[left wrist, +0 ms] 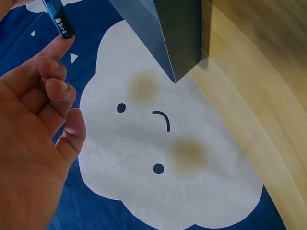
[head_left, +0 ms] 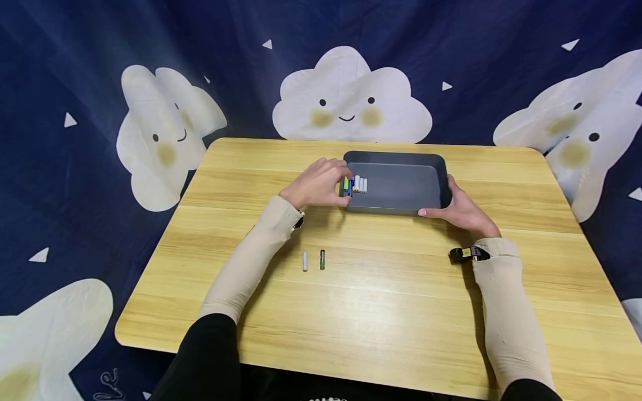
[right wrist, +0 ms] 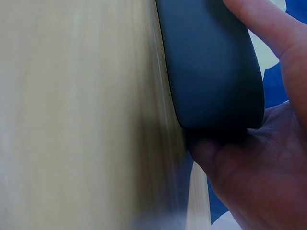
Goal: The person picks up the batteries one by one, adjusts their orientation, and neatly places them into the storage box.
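Observation:
A dark grey rectangular tray [head_left: 401, 184] is at the far side of the table. My left hand [head_left: 321, 184] is over the tray's left end and pinches a blue battery [left wrist: 60, 19] by its ends between thumb and fingertip. Close by, a green battery [head_left: 345, 184] and several white batteries [head_left: 361, 185] stand in a row inside the tray's left end. My right hand [head_left: 463, 210] grips the tray's right front corner, thumb along the front wall. In the right wrist view, its fingers reach under and behind the dark tray wall [right wrist: 211, 67].
A white battery [head_left: 305, 261] and a dark battery with a green end [head_left: 322, 259] lie apart on the wooden table [head_left: 381, 312], nearer to me. Behind the table's far edge hangs a blue cloth [head_left: 241, 106] with cloud faces.

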A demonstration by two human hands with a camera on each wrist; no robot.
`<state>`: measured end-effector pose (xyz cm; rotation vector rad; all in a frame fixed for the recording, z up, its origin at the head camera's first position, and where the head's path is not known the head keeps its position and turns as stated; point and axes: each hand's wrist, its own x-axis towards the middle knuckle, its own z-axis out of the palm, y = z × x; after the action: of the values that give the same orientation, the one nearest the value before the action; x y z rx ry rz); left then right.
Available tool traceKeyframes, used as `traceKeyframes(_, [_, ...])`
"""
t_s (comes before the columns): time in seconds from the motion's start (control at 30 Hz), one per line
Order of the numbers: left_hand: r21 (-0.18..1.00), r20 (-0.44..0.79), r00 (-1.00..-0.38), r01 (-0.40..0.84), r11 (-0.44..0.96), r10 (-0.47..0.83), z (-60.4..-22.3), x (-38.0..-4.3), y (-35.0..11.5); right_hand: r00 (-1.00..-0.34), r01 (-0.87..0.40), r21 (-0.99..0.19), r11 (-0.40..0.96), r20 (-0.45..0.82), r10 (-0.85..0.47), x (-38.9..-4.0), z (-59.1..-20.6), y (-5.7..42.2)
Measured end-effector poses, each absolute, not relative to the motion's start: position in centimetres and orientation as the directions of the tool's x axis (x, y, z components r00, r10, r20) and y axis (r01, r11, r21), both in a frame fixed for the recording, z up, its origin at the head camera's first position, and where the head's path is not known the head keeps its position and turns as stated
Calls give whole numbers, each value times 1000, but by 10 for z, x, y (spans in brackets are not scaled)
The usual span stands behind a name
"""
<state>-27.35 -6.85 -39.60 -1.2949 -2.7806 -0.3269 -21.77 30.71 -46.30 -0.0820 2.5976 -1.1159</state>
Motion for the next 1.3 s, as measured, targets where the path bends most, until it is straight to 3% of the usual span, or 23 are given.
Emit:
traceKeyframes(0.63, [182,103,-671,739,649,734,-398,-299,-42,-951,84,-718,691,-265,-160,-217,-465,307])
traceKeyframes(1.3, [217,-1,-692,705,675,722,-425,-323,-18,-950,83,-709,700,-268,-160,-218,-465,307])
